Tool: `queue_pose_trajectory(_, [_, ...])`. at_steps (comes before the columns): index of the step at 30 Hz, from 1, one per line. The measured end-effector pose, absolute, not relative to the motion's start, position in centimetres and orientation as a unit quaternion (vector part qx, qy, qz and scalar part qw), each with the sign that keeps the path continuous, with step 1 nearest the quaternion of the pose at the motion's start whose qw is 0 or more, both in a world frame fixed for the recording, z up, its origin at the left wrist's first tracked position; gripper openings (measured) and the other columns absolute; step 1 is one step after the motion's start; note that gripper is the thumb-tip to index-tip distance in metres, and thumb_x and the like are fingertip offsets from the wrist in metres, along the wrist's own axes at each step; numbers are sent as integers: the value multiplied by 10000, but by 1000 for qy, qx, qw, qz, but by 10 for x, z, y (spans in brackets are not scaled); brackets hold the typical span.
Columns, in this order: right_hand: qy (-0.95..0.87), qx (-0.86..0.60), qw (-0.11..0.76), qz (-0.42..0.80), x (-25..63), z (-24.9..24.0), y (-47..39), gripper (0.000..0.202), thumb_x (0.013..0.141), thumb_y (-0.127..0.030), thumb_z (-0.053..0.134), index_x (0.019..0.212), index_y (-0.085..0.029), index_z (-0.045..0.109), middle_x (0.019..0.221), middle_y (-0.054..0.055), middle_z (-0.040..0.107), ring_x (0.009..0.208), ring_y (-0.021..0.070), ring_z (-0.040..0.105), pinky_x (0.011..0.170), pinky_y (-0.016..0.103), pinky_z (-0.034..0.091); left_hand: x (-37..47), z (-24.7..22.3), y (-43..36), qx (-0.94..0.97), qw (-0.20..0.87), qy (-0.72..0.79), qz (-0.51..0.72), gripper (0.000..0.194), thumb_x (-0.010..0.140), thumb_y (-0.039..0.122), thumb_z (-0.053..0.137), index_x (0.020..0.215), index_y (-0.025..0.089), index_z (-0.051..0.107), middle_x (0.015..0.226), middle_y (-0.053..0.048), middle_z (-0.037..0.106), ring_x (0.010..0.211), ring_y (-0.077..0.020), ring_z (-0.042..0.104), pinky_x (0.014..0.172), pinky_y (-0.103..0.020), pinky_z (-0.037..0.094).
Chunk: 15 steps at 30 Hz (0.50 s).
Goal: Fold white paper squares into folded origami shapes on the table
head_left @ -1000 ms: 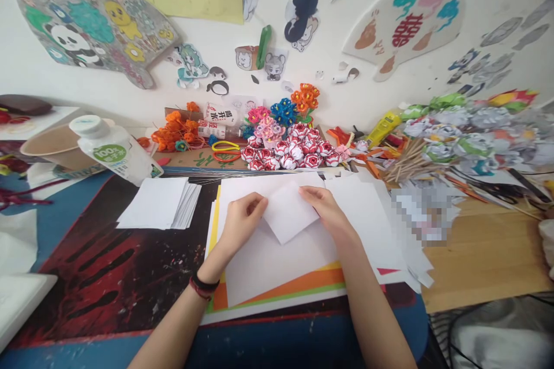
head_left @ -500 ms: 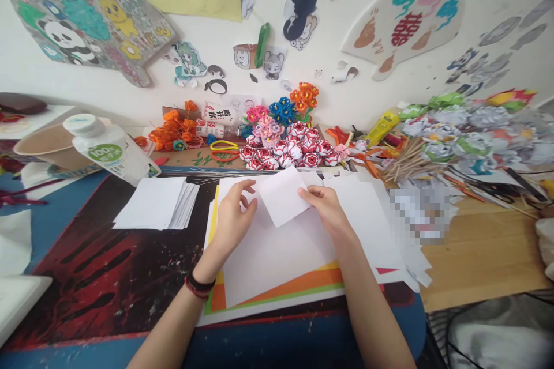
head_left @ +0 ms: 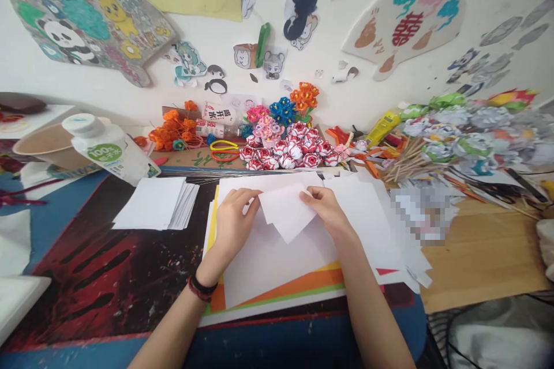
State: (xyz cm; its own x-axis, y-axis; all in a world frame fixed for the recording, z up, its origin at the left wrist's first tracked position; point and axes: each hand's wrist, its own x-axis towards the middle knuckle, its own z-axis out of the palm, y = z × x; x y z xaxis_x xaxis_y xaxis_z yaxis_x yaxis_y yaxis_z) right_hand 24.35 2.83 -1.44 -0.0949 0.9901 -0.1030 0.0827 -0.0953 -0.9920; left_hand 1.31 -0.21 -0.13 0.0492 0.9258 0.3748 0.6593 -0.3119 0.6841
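Observation:
Between my hands is a small white sheet of paper [head_left: 288, 213], raised above a larger stack of sheets. Its left corner is pinched between the thumb and fingers of my left hand [head_left: 237, 213]. My right hand [head_left: 324, 207] grips its right edge, thumb on top. The paper looks bent over near the top, with one point hanging toward me. Beneath lies a big white sheet [head_left: 277, 271], with yellow, orange and green sheets [head_left: 281, 294] showing at its edges. To the left sits a stack of small white square sheets [head_left: 149, 202].
A white bottle [head_left: 110, 147] leans at the back left. Red-and-white craft flowers [head_left: 298, 147] line the back of the desk. More white paper [head_left: 367, 225] lies to the right, near a bunch of wooden sticks [head_left: 407, 161] and wrapped flowers [head_left: 459, 121].
My left hand has closed on the paper's left corner; before, its fingers were apart from it. The paper has tipped and its lower point has come nearer to me.

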Motion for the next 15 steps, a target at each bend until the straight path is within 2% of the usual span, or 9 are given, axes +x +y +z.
queue_pose_trajectory(3, [-553,-489,379,558,244,-13,27,518,659,-564,737,530,-185,408,518,-59,360,494,73,327,475,232,222,9,0,1,620,248,594,449,188,850,218,488,884,189,671,779,-11,664,676,-139,563,629,-235,421])
queue_pose_trajectory(5, [-563,-469,336,591,242,-9,24,435,658,-524,756,585,-166,519,571,-36,485,546,100,443,513,233,315,7,-1,3,570,308,590,481,185,852,266,493,751,179,621,653,8,593,606,-120,523,580,-217,398])
queue_pose_trajectory(8, [-568,-442,319,617,236,-3,20,376,664,-480,770,817,-152,667,812,36,665,761,188,600,666,288,454,6,-2,6,527,371,573,506,290,865,344,511,626,180,516,543,30,483,534,-98,450,532,-206,356])
queue_pose_trajectory(11, [-567,-423,357,610,231,0,18,408,713,-461,743,996,-172,691,975,64,699,892,220,628,774,324,482,7,-3,5,526,391,564,504,273,862,370,537,668,178,547,536,35,465,529,-95,438,522,-209,339])
queue_pose_trajectory(15, [-564,-406,367,618,229,1,18,359,769,-432,708,1008,-163,712,969,78,716,887,224,644,793,334,485,9,-2,4,531,399,551,505,235,851,390,558,771,173,604,556,37,482,534,-99,461,535,-215,362])
